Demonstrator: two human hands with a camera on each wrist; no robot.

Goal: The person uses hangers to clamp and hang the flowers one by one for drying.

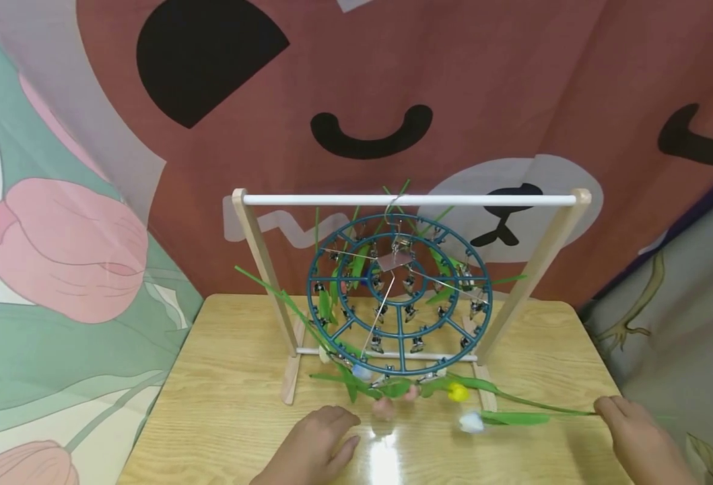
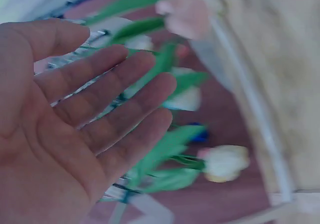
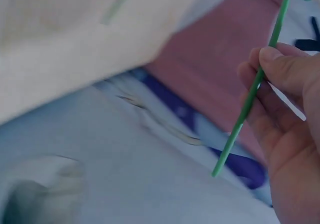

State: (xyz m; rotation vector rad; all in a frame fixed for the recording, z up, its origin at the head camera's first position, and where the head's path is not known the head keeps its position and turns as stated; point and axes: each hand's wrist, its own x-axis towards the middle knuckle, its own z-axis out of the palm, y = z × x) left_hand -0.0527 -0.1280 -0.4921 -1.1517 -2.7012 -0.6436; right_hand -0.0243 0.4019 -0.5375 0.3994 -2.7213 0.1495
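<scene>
My right hand point(image 1: 641, 431) pinches a thin green artificial tulip stem point(image 3: 245, 109) between thumb and fingers, near its bare end. The stem runs left toward a yellow tulip point(image 1: 458, 392) and a white tulip point(image 1: 471, 422) low beside the rack; I cannot tell which blossom it belongs to. A round blue-green clip hanger point(image 1: 400, 330) hangs by its hook from the rack's white bar point(image 1: 483, 200), with several tulips around it. Below its front left edge, my left hand point(image 1: 316, 441) holds nothing, its fingers extended in the left wrist view near a pale tulip point(image 2: 226, 163).
The rack's wooden posts point(image 1: 528, 273) stand on feet on the wooden table point(image 1: 211, 404). Metal clips point(image 1: 417, 345) dangle from the hanger's rings. Pink tulips point(image 1: 383, 407) hang at its front edge. A printed curtain point(image 1: 514, 87) closes off the back.
</scene>
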